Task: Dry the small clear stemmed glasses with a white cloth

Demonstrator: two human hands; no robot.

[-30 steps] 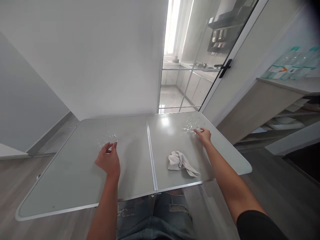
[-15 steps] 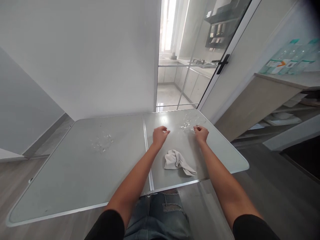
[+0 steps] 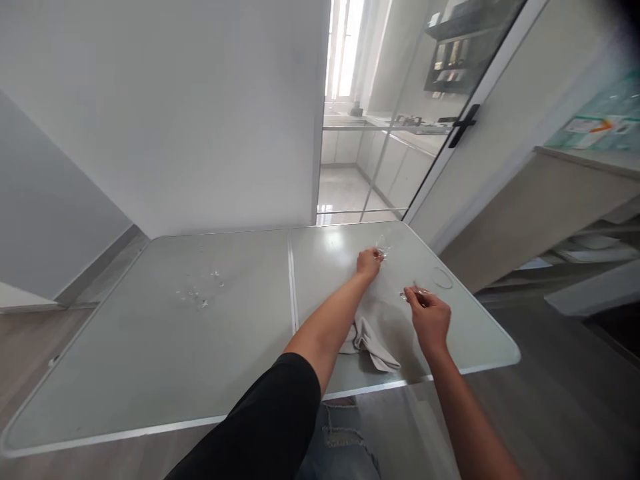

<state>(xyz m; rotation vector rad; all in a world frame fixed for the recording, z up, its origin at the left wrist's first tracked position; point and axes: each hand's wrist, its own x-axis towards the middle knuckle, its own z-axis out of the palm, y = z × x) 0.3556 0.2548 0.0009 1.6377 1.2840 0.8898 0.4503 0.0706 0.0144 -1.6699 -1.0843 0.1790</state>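
Reaching across the grey folding table [image 3: 150, 360] toward one o'clock, the left hand [image 3: 369, 262] has its fingertips pinched on a clear glass [image 3: 384, 248] that stands near the far edge of the right leaf, though how firmly they close is hard to tell through the transparent material. Closer in, at about two o'clock, the right hand [image 3: 430, 319] pinches a second clear glass piece [image 3: 413, 293] between thumb and fingers, just above the tabletop. A crumpled white cloth [image 3: 370, 343] lies on the table between the two forearms, and a few small glass bits [image 3: 197, 293] sit well apart at eleven o'clock on the left leaf.
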